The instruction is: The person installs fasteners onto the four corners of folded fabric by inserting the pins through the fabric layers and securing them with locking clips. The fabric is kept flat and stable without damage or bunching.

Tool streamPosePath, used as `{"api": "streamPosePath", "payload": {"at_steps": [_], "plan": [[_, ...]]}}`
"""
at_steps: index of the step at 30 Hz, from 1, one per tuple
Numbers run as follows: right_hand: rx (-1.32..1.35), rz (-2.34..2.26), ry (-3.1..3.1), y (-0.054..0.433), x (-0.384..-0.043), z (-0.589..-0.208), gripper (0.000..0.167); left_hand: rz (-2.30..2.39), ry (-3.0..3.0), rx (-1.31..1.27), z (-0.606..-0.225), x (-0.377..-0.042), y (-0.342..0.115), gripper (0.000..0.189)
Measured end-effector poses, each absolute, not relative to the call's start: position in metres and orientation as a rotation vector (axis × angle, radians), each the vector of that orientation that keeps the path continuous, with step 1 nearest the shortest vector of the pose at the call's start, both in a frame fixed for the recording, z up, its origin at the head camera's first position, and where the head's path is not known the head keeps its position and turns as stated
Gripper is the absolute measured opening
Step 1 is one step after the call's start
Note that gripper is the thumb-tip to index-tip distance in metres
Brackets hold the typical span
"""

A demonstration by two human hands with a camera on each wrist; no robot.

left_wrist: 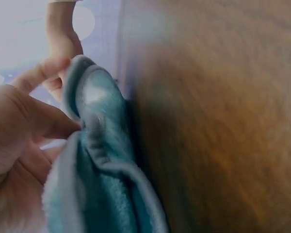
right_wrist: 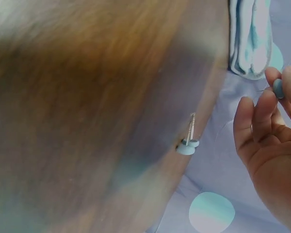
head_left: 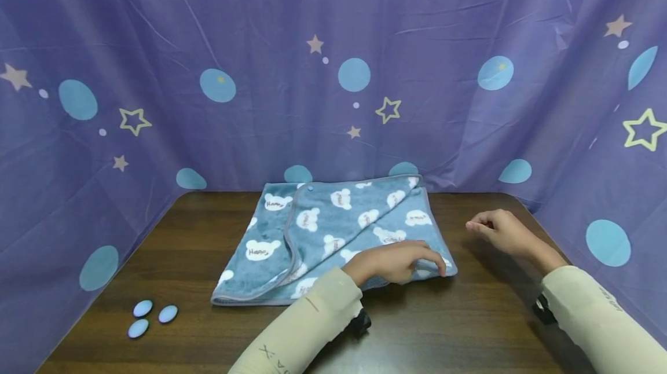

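A folded blue-grey blanket [head_left: 323,229] with white bear heads and grey edging lies across the table. My left hand [head_left: 398,262] is over its front right part. In the left wrist view, its thumb and fingers pinch the layered edge of the blanket [left_wrist: 106,145]. Right of the blanket, my right hand [head_left: 502,232] is raised above the table. Between thumb and fingertips it pinches a small blue-headed pin [right_wrist: 278,89], whose thin needle shows in the right wrist view. A blue dot [head_left: 310,188] sits on the blanket's far edge.
Three pale blue oval heads [head_left: 168,314] lie at the table's front left. In the right wrist view, blue caps with a thin pale stick [right_wrist: 185,147] are near the table's edge. A purple curtain [head_left: 260,26] with stars and dots surrounds the dark wooden table [head_left: 177,246].
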State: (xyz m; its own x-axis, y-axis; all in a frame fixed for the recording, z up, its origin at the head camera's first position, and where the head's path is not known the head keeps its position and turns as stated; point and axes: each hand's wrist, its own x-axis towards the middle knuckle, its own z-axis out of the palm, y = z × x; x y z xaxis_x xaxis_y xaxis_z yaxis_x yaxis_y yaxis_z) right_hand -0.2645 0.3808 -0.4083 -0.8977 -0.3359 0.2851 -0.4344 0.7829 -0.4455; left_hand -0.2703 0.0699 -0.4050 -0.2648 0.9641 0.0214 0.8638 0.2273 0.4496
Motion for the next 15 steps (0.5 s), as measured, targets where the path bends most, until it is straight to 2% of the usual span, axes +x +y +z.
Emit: {"api": "streamPosePath", "payload": {"at_steps": [4,8,15], "plan": [[0.548,0.796,-2.834,0.376,-0.264,-0.402,0.027,0.617,2.207,1.699,-0.404,-0.274,0.065,0.081],[0.572,0.763,-2.819,0.372,-0.265,-0.401,0.025,0.652,2.243,1.713,-0.402,-0.278,0.063,0.067],[0.612,0.76,-2.793,0.363,-0.267,-0.401,0.021,0.874,2.381,1.578,-0.399,-0.28,0.059,0.042]]}}
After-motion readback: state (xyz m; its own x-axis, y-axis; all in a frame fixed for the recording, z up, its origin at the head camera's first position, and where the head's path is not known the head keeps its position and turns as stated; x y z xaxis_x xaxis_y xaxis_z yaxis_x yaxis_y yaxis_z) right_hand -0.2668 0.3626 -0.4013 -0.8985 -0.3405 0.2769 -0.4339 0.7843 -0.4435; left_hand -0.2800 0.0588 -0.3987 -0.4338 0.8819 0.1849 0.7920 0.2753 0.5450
